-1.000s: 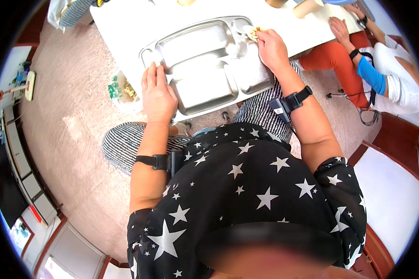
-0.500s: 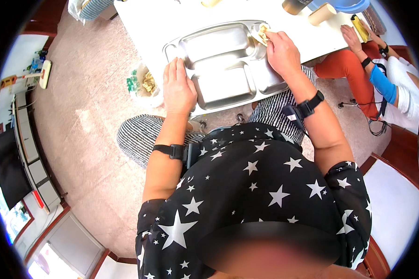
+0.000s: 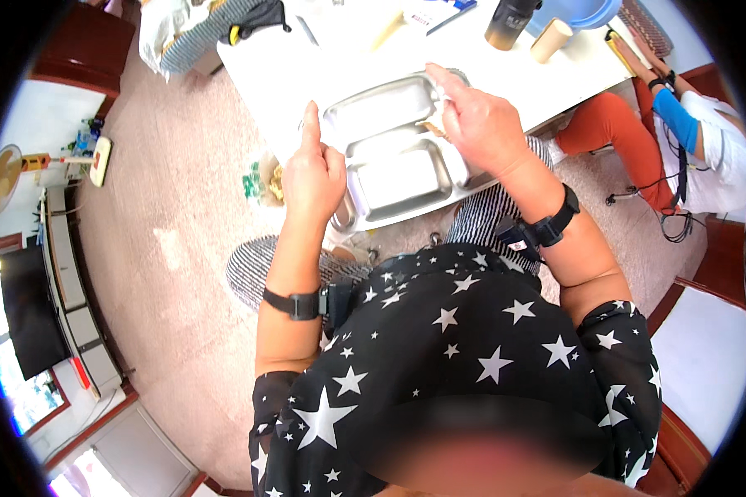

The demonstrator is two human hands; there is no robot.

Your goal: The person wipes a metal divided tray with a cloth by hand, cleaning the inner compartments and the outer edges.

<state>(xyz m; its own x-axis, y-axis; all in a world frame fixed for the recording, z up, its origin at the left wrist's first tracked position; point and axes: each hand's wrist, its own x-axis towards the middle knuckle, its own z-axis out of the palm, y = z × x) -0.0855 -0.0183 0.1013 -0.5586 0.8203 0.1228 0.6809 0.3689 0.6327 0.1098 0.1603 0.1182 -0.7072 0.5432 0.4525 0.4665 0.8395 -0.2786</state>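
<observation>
A stainless steel compartment tray (image 3: 402, 176) lies at the table's near edge, its front overhanging toward my lap. At its left side my left hand (image 3: 313, 178) grips the rim, index finger pointing away from me and the other fingers curled. Over the tray's right side, my right hand (image 3: 485, 124) is closed with its index finger stretched toward the far right corner. A crumpled beige wipe (image 3: 433, 130) pokes out from under that hand; most of it is hidden by the palm.
On the white table (image 3: 464, 62) stand a dark bottle (image 3: 510, 23), a beige cup (image 3: 550, 40) and a blue basin (image 3: 584, 12). Left of the tray is a bin (image 3: 267, 184) with crumpled scraps. At the right sits another person, hands on a yellow item.
The view has shifted, showing more of the table. My left hand went from flat fingers to a curled grip with its index extended. My right hand's index finger has stretched out over the tray.
</observation>
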